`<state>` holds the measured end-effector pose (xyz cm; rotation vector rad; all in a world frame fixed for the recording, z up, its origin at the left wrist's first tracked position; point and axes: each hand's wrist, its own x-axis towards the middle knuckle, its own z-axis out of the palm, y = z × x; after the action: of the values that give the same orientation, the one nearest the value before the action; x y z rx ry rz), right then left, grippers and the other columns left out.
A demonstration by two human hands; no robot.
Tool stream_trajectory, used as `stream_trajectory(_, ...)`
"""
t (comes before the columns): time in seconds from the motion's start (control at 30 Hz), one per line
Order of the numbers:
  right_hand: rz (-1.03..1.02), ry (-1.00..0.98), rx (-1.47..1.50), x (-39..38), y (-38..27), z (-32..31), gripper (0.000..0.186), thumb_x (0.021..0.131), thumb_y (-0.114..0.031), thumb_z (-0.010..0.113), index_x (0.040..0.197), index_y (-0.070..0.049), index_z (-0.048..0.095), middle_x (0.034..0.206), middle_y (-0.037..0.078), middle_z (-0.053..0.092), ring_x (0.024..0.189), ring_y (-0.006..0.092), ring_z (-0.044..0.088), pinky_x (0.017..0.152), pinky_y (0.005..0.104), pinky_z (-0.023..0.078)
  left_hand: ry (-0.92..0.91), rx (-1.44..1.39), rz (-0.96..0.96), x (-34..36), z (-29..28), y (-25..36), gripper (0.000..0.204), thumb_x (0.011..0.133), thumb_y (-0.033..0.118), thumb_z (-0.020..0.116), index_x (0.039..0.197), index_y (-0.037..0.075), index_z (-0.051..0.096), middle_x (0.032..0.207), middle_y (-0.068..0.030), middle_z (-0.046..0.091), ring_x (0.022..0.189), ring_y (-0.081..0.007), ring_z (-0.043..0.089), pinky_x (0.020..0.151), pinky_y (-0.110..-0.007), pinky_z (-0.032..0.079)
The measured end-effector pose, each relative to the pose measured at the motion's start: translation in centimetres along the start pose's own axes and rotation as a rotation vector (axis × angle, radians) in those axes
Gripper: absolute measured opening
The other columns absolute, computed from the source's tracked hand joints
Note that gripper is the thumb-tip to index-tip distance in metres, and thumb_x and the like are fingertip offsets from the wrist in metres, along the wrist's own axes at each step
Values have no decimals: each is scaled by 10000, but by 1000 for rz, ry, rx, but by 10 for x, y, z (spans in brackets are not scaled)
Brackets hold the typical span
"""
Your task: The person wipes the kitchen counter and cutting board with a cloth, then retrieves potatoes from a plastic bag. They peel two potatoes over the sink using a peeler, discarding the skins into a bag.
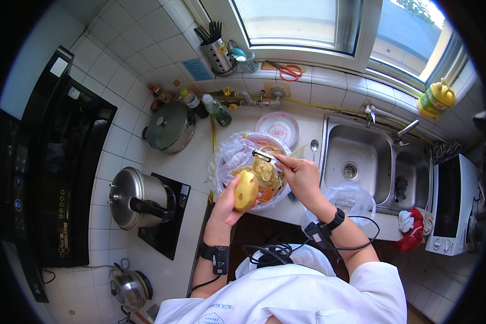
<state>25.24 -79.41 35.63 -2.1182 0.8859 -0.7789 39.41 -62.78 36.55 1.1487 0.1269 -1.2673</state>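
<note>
My left hand point(228, 204) is closed round a potato point(246, 191), whose visible side looks mostly peeled, with some darker spots. In my right hand point(301, 176) is a peeler point(265, 156), its metal head pointing left, a little above the potato and apart from it. Below both hands stands a bin lined with a clear plastic bag point(224, 162). Potato peelings point(264, 171) lie in it, along with something orange that I cannot make out.
A patterned plate point(277, 127) and a spoon point(314, 144) lie behind the bin. To the right is a double steel sink point(356, 141), with a crumpled plastic bag point(351, 198) at its front edge. A pressure cooker point(137, 197) stands left on the black cooktop point(173, 232).
</note>
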Motion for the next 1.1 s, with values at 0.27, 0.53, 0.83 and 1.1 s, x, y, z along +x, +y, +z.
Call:
stream_trajectory(0.27,-78,-101,15,-4,-7,-5,243,865,-195,766,1107,-194,787,855,139,737,686,275,702,635,346,544,-50,1,52,-2,1,2,446,1028,447,534,1302,96,549,1106,-115,684,896,-283,722,711,-381,628)
stream_trajectory(0.53,-180,3,-465,-3,-6,0,201,891,-266,726,1079,-271,796,711,56,673,615,262,652,561,384,507,-77,14,10,5,1,2,459,1022,448,541,1274,65,560,1099,-126,686,900,-299,721,690,-377,631)
stream_trajectory(0.83,-39,-124,313,-7,-14,-13,215,872,-105,772,1087,-94,786,848,142,757,662,164,706,624,279,546,-91,-413,-125,15,-12,4,471,1009,444,577,1264,48,582,1056,-139,678,876,-263,703,716,-330,647)
stream_trajectory(1.1,-311,-116,59,-26,-38,-20,241,833,-222,771,1072,-220,801,682,71,674,596,245,663,527,345,500,-73,-467,-100,24,-7,2,478,991,471,605,1243,66,591,1079,-123,677,888,-254,697,713,-339,643)
